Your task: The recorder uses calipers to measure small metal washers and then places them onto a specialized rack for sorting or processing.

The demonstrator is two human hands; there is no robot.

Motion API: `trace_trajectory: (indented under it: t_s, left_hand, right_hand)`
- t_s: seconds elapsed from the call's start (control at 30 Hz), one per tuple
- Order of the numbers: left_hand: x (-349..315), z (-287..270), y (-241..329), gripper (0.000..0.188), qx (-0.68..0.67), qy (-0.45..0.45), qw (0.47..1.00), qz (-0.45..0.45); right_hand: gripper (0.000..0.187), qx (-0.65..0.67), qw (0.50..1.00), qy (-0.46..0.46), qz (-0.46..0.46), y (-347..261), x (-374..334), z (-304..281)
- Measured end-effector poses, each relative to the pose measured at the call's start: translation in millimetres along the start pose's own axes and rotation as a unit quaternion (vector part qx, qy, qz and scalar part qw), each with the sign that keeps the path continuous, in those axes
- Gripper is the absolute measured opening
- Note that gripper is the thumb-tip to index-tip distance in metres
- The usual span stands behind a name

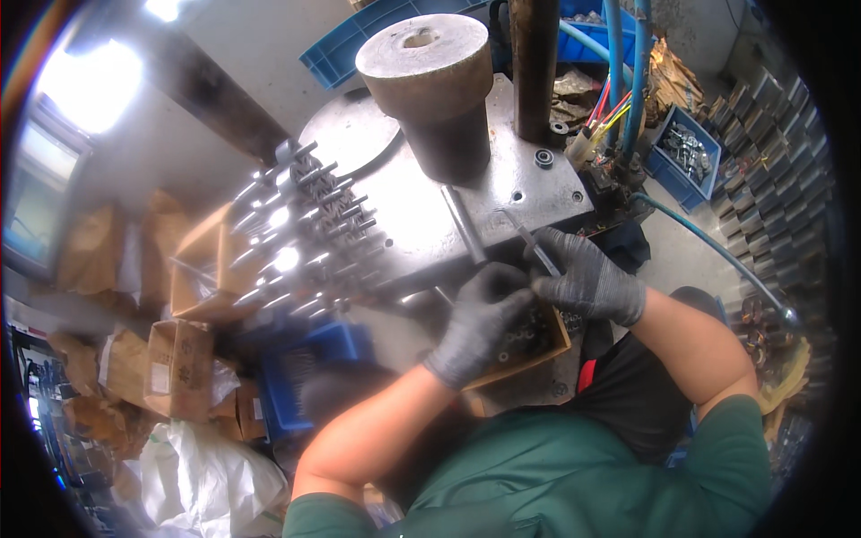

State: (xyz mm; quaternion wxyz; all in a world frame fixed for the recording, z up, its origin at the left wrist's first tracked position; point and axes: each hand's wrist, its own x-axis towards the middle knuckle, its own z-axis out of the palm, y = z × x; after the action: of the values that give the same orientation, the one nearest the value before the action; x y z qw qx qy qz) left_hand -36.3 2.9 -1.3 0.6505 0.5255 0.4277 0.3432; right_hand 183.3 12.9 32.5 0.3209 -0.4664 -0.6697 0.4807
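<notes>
My right hand point(587, 276) is wrapped around a thin tool point(524, 234), aimed at the steel plate point(556, 195). Left hand point(489, 314)'s curled right next to it, can't tell if it's gripping anything. Box point(529, 363) of parts point(516, 339) below.

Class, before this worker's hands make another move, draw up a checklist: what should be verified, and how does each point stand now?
1. Hands covered: ok. The left hand and right hand both wear grey gloves.
2. Tool gripped: ok. The right hand holds a slim metal tool.
3. Left hand's hold: cannot tell. Its curled fingers hide whatever they may grip.
4. Steel plate uncluttered: not ok. Metal pieces crowd its left side.
5. Blue hose away from the hands: ok. It runs off to the right, touching neither.
</notes>
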Motion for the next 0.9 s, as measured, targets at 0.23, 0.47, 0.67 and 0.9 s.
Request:
trace_trajectory:
  t_s: [0.23,0.47,0.67,0.9]
  left_hand:
    - [2,0,-4,0.030,-0.134,0.008,0.990,-0.040]
    - [7,-7,-9,0.036,-0.172,-0.013,0.984,-0.053]
    - [5,-2,-4,0.029,-0.182,-0.021,0.980,-0.078]
    - [4,-11,-2,0.027,-0.380,-0.127,0.912,-0.086]
  right_hand:
    - [0.030,0.086,0.994,0.001,0.060,-9,0,0]
    - [0.034,0.110,0.993,0.010,0.037,-9,-1,3]
    - [0.037,0.138,0.989,0.018,0.046,-6,-1,3]
    - [0.040,0.258,0.963,0.022,0.076,-7,-2,-1]
